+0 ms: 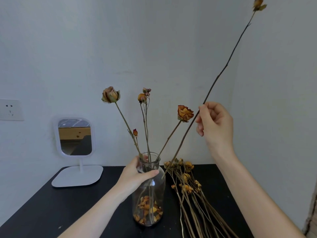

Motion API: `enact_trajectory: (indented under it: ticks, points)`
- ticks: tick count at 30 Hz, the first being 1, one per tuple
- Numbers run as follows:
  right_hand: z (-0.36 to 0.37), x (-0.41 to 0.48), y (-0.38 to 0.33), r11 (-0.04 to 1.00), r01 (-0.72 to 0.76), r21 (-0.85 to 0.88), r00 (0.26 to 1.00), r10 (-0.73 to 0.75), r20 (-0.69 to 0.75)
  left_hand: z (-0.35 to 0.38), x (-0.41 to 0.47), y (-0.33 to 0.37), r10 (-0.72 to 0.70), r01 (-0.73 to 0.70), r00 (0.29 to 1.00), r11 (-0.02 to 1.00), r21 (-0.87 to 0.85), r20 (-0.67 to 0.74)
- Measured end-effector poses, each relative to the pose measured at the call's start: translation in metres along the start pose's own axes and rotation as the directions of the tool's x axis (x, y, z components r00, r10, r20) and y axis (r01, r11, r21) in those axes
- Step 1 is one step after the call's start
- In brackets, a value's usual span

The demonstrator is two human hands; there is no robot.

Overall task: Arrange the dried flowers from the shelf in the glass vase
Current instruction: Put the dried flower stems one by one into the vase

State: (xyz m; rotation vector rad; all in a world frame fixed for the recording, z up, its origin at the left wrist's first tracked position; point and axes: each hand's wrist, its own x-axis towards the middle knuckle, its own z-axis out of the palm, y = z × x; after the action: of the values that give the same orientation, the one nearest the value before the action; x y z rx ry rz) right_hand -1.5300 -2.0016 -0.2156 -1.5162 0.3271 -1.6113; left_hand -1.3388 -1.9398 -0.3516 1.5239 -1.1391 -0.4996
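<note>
Currently the glass vase (151, 194) stands upright on the black table (51, 212). Loose dried petals (147, 210) lie at its bottom, and several dried flowers (185, 113) already stand in it, heads fanned apart above the mouth.

The left hand (135, 172) has its fingers and thumb curled round the vase neck, steadying it. The right hand (216, 124) pinches a long stem (223, 71) partway up between thumb and fingertips. The bud (258, 4) rides high toward the upper right. The stem is tilted, and its lower end sits just beside the vase shoulder, right of the neck and apparently outside the mouth.

The step in hand is judged to be insertion of one more flower. The next move calls for lifting the lower end above the rim, centring it over the mouth, and lowering it between the standing stems without knocking them. The stem looks thin and probably brittle, so a light grip is advised.

A bundle of dried flowers (188, 186) lies on the table just right of the vase. A white stand mirror (75, 136) stands well to the left.
</note>
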Motion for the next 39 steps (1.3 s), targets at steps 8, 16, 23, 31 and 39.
enact_trajectory:
  ticks: [8, 16, 23, 31, 39]
  points:
    - [0.019, 0.012, -0.002, 0.988, 0.149, 0.035, 0.988, -0.148, -0.036, 0.006, 0.000, -0.005, 0.021, -0.020, 0.997, 1.000, 0.016, -0.072]
    - [0.047, 0.002, 0.032, 0.957, 0.110, -0.267, 0.988, -0.075, 0.138, 0.008, -0.002, -0.008, 0.038, -0.038, 0.995, 0.999, 0.008, -0.096]
    - [0.058, -0.014, 0.064, 0.857, 0.032, -0.514, 0.972, 0.092, 0.215, 0.009, -0.002, -0.009, 0.059, -0.062, 0.992, 0.998, -0.021, -0.108]
    - [0.065, -0.035, 0.092, 0.693, 0.028, -0.720, 0.969, 0.157, 0.189, 0.010, -0.001, -0.011, 0.065, -0.069, 0.992, 0.997, -0.038, -0.105]
    - [0.067, -0.042, 0.099, 0.415, 0.141, -0.899, 0.931, 0.254, 0.264, 0.010, 0.001, -0.012, 0.065, -0.068, 0.992, 0.997, -0.022, -0.104]
